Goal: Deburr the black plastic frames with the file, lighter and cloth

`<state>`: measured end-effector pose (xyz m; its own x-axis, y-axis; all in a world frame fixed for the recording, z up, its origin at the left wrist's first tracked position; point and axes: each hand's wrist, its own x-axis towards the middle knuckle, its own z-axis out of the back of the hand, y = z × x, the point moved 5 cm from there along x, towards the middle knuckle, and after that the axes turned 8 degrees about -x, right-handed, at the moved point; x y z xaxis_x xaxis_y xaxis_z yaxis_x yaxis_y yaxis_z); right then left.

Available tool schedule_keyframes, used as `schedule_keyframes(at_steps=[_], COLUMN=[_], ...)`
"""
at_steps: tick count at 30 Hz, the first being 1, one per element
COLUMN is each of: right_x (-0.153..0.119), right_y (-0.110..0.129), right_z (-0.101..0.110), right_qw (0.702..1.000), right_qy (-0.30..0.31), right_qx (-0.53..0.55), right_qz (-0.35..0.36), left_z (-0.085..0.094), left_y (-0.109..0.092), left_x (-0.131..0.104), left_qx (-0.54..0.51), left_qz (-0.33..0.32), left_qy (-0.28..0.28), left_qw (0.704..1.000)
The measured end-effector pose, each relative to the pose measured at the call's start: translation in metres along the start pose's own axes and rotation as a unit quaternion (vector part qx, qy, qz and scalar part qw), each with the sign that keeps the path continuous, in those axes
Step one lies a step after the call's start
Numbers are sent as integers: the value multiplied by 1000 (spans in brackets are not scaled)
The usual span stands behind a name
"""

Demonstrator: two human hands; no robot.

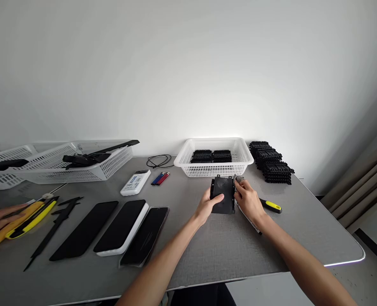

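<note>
My left hand grips a flat black plastic panel with small tabs along its edges, thumb lying across its face. My right hand is closed at the panel's right edge, pinching a small grey wad whose exact kind I cannot make out. Beneath the right wrist a thin pale strip with a dark end lies on the table, partly hidden. Just right of that hand, a tool's black-and-yellow handle shows.
Behind the panel, a white basket holds stacked black parts; more black stacks stand right. Leftward lie lighters, a cable, a white power bank, phones and a caliper. Another person's hand is beside a yellow tool.
</note>
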<state>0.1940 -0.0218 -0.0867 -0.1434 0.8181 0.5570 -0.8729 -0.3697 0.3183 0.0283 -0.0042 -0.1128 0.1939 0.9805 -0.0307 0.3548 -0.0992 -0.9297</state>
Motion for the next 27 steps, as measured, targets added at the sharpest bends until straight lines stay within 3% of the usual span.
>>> schedule_keyframes(at_steps=[5, 17, 20, 24, 27], right_x=[-2, -7, -3, 2, -2], right_y=[10, 31, 26, 13, 21], right_z=[-4, 4, 8, 14, 6], right_qw=[996, 977, 984, 988, 972], right_qy=[45, 64, 73, 61, 114], right_qx=[-57, -23, 29, 143, 203], right_qz=[47, 204, 160, 14, 26], left_z=[5, 21, 21, 25, 33], left_y=[-4, -17, -16, -21, -25], left_x=[1, 6, 7, 9, 8], left_qx=[-27, -23, 8, 78, 130], left_qz=[-13, -49, -68, -151, -206], left_qy=[-32, -72, -63, -105, -151], left_qw=[999, 996, 996, 980, 958])
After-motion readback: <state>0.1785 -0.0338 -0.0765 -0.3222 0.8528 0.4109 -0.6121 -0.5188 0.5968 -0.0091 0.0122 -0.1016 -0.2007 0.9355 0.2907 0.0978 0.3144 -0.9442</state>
